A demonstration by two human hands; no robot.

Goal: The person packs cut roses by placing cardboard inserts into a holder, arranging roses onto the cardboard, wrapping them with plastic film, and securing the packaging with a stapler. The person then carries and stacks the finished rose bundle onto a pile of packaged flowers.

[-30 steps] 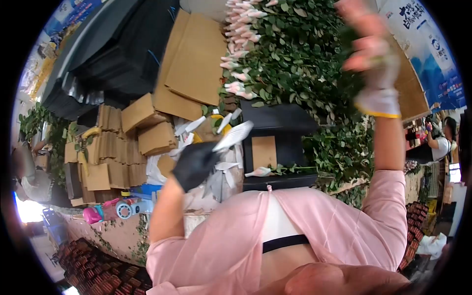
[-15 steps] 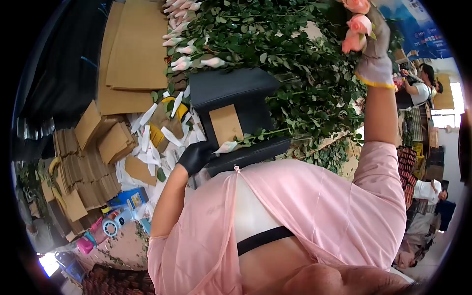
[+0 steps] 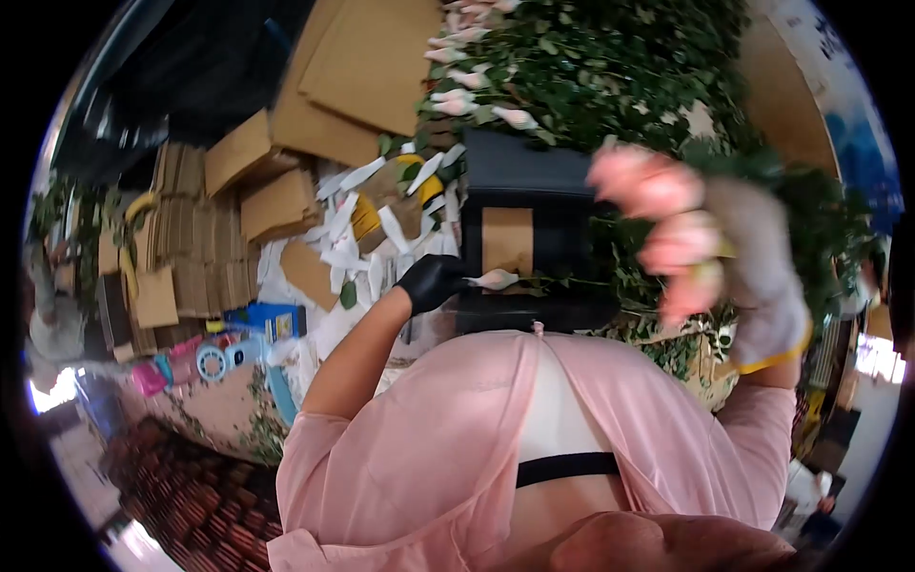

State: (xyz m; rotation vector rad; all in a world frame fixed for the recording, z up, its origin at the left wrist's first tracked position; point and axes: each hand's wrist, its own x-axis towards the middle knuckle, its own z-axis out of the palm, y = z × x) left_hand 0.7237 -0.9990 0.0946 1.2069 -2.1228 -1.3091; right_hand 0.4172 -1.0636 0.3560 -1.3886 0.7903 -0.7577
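My left hand, in a black glove, is closed at the tip of a white sleeve on a rose. That rose lies across the near part of a black stand, its stem running right. My right hand, in a pale glove with a yellow cuff, is closed around several pink roses, blurred by motion. Their stems and leaves trail up and right behind the hand. The fingers are partly hidden by the blooms. A brown card is set in the black stand.
Several sleeved roses with leafy stems lie piled beyond the stand. White sleeves are scattered left of it. Cardboard sheets and stacked cardboard pieces stand farther left. A small light-blue fan sits at lower left.
My right hand has come down and toward me from the upper right, bringing the pink roses. My left hand stays at the sleeved rose. The whole view has shifted.
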